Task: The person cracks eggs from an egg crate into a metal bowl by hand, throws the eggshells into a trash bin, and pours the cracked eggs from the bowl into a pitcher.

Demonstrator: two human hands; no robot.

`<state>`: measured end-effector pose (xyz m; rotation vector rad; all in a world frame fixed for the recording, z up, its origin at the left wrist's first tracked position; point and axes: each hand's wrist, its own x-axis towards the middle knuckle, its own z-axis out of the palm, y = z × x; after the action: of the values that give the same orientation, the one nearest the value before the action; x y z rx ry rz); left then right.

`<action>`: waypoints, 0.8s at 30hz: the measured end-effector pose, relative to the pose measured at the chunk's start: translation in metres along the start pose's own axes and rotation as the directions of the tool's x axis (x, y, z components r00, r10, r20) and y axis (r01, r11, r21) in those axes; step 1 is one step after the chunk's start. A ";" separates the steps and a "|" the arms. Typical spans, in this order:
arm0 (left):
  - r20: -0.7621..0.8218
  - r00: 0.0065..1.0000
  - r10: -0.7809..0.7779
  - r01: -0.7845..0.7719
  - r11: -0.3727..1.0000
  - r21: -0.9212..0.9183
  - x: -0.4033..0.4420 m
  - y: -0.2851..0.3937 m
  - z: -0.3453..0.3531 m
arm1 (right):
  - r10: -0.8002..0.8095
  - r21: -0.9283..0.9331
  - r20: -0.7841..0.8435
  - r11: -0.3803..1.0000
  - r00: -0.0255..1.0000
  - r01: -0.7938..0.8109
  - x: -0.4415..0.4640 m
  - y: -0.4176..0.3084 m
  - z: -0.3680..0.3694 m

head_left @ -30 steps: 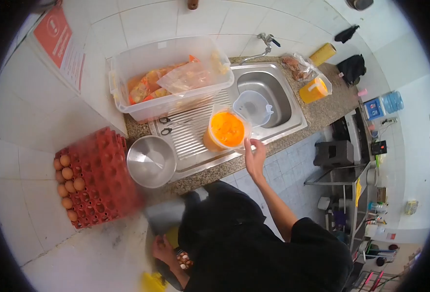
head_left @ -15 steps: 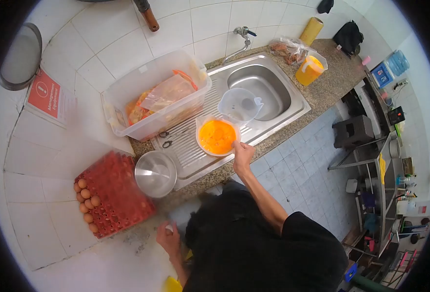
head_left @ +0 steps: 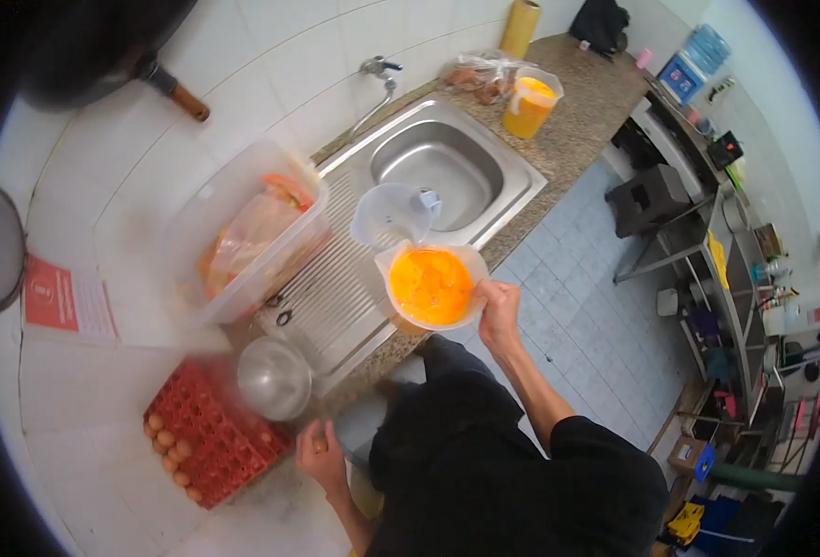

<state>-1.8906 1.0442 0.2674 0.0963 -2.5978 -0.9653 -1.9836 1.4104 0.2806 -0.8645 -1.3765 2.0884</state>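
Note:
My right hand (head_left: 500,317) is closed on the handle of a translucent plastic jug (head_left: 473,260). Orange-yellow liquid egg (head_left: 429,284) fills much of the jug, which is held over the sink's front edge. Behind it is an empty clear jug (head_left: 390,213) on the steel drainer. My left hand (head_left: 321,457) is low on the left, fingers curled; a small brownish thing shows between them, too little to name surely. Near it are a clear bowl (head_left: 274,379) and red egg trays (head_left: 217,422) with several brown eggs (head_left: 170,451) along their left side.
A large plastic bin (head_left: 196,246) holding bagged stuff stands left of the sink (head_left: 438,162). Black-handled scissors (head_left: 284,317) lie on the drainer (head_left: 336,288). Another jug of yellow liquid (head_left: 529,110) stands at the back right. A pan (head_left: 113,56) hangs upper left.
My right hand has lifted the filled jug off the drainer and brought it closer to me. My left hand stays low and curled. The camera view has shifted.

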 end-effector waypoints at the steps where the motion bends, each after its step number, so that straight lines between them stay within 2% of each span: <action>1: 0.015 1.000 -0.022 0.023 0.999 -0.033 0.004 0.005 0.009 | -0.009 0.014 -0.038 1.000 0.999 0.010 0.007 -0.011 -0.008; 6: 0.070 0.995 -0.077 0.082 0.994 -0.066 0.019 0.033 0.059 | -0.085 -0.036 -0.147 0.996 0.986 0.080 0.069 -0.056 -0.069; 11: -0.030 0.987 -0.160 0.156 0.983 -0.096 0.026 0.065 0.112 | -0.185 -0.039 -0.244 0.983 0.952 0.181 0.175 -0.090 -0.113; 14: -0.080 0.951 -0.298 0.284 0.946 -0.155 0.018 0.070 0.153 | -0.211 -0.050 -0.337 0.977 0.917 0.206 0.228 -0.113 -0.124; 17: -0.086 0.933 -0.348 0.329 0.926 -0.184 0.033 0.113 0.170 | -0.301 -0.071 -0.421 0.951 0.855 0.300 0.308 -0.118 -0.139; 21: -0.152 0.923 -0.354 0.325 0.927 -0.189 0.045 0.144 0.189 | -0.366 -0.121 -0.476 0.928 0.800 0.353 0.394 -0.126 -0.153; 24: -0.178 0.930 -0.323 0.294 0.940 -0.174 0.050 0.144 0.194 | -0.375 -0.082 -0.496 0.918 0.783 0.388 0.432 -0.135 -0.153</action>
<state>-1.9984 1.2647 0.2403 0.5529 -2.3568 -1.1800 -2.1575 1.8547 0.2583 -0.9415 -1.1188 1.4300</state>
